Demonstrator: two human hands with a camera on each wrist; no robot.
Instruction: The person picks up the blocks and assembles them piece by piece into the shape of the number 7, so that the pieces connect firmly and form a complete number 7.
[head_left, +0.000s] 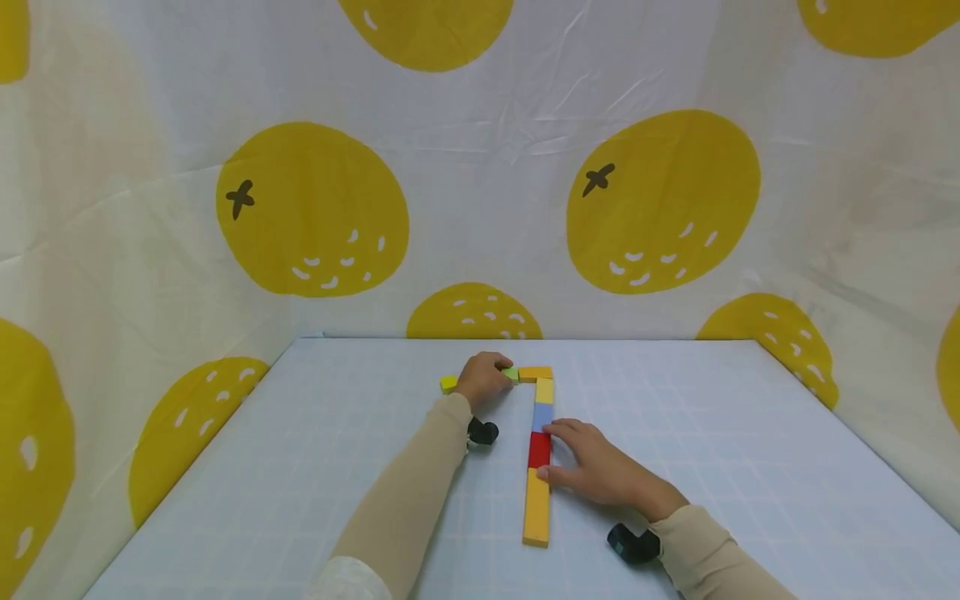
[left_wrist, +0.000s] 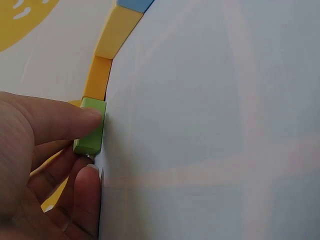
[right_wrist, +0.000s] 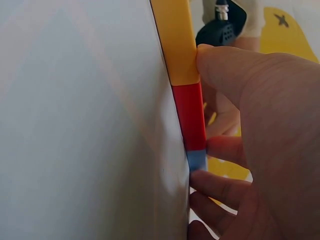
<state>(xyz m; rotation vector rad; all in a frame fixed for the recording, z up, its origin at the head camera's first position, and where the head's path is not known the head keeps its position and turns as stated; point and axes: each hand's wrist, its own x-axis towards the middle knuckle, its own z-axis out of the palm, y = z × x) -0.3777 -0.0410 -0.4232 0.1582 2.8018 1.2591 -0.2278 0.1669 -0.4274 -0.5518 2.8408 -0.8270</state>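
My left hand [head_left: 482, 379] pinches a small green block [left_wrist: 91, 135] at the far part of the table. This block meets the end of an orange block [head_left: 535, 373] lying crosswise. From there a straight row runs toward me: a pale yellow block [head_left: 544, 391], a blue block [head_left: 543, 416], a red block [head_left: 539, 451] and a long orange-yellow block [head_left: 536, 508]. Along the row's right side rests my right hand [head_left: 603, 467], fingers relaxed. Its thumb touches the long block near the red one, and its fingertips lie by the blue block.
A yellow-green block [head_left: 448, 383] lies just left of my left hand, partly hidden by it. The pale checked table [head_left: 300, 467] ends at a curtain [head_left: 487, 208] printed with large yellow fruit. A dark wrist camera [head_left: 633, 544] sits under my right wrist.
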